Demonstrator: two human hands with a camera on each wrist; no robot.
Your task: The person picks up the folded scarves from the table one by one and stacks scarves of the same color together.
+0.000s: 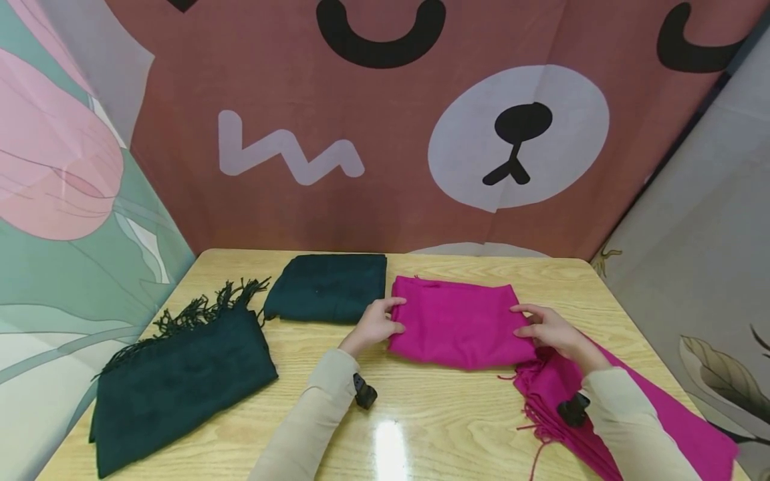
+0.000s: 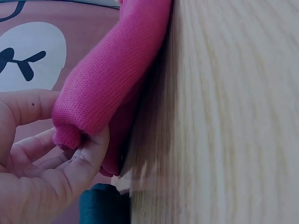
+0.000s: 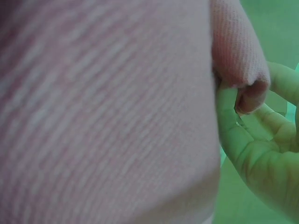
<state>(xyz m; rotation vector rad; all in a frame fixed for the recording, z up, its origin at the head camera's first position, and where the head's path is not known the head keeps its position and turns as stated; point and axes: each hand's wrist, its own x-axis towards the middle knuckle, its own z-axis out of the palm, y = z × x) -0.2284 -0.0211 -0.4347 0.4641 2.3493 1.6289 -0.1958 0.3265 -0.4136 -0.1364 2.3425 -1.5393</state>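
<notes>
A folded magenta scarf (image 1: pixel 460 324) lies at the middle right of the table, in front of me. My left hand (image 1: pixel 375 325) pinches its left edge; in the left wrist view the thumb and fingers (image 2: pixel 86 161) close around the layered fold (image 2: pixel 93 102). At the opposite edge, my right hand (image 1: pixel 550 331) pinches the cloth between thumb and fingers, and the right wrist view shows that hand (image 3: pixel 266 154) around the rolled-looking edge (image 3: pixel 240 51). A second magenta scarf (image 1: pixel 656 401), fringed, lies partly under my right forearm.
One folded dark green scarf (image 1: pixel 337 287) lies at the back, just left of the magenta one. Another dark green scarf (image 1: pixel 186 381) with fringe spreads along the left side. The wooden table (image 1: pixel 445 427) meets a printed cloth backdrop (image 1: pixel 385 220) behind.
</notes>
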